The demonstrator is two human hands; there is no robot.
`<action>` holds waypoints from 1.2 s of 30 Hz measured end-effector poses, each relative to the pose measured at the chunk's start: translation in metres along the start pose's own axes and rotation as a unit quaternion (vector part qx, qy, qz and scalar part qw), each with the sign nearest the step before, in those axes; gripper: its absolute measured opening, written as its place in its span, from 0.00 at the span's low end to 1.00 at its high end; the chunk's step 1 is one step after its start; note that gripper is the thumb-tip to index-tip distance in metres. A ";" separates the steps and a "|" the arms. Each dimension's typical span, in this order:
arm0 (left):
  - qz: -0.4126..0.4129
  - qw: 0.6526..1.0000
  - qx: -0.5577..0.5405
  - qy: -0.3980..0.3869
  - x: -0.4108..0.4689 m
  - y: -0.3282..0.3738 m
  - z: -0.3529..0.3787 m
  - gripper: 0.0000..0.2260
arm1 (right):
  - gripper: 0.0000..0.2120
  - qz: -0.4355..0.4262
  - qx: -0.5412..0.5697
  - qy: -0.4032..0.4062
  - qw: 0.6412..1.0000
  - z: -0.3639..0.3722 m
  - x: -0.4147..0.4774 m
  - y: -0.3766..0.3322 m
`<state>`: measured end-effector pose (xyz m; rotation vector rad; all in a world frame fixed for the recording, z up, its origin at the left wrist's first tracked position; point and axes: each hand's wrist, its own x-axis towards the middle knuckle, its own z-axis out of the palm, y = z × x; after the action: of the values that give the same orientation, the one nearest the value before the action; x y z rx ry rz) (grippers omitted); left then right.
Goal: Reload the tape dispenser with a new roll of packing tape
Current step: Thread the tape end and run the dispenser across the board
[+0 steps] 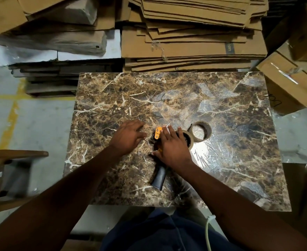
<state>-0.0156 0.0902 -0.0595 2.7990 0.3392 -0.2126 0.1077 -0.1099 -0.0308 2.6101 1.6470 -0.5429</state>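
The tape dispenser (159, 176) lies on its side on the marble table (221, 169), black handle toward me and orange front plate away. A brown tape roll (189, 140) sits on its hub, mostly under my right hand (172, 147), which presses flat on the dispenser and roll. My left hand (128, 135) rests just left of the dispenser's front end, fingers bent at the tape end; whether it pinches tape is hidden. A second roll or bare cardboard core (200, 131) lies flat on the table just beyond, to the right.
Stacks of flattened cardboard (194, 33) rise behind the table. Taped boxes (290, 82) stand at the right. A wooden chair (8, 176) is at the left over the concrete floor. A white cable (207, 230) hangs near my lap.
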 end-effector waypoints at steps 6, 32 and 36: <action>0.021 1.000 0.017 -0.007 0.010 -0.002 -0.010 0.09 | 0.42 0.017 0.022 0.023 0.999 0.010 -0.003 0.002; 0.062 0.996 -0.050 -0.038 0.043 -0.027 -0.007 0.14 | 0.41 0.126 0.065 0.050 0.989 0.029 -0.010 -0.019; -0.088 0.987 -0.130 -0.024 0.040 -0.021 -0.015 0.14 | 0.41 0.159 0.096 0.110 0.976 0.026 -0.034 -0.019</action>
<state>0.0193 0.1229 -0.0590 2.5040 0.5605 -0.2555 0.0699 -0.1361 -0.0422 3.0920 1.2302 -0.4287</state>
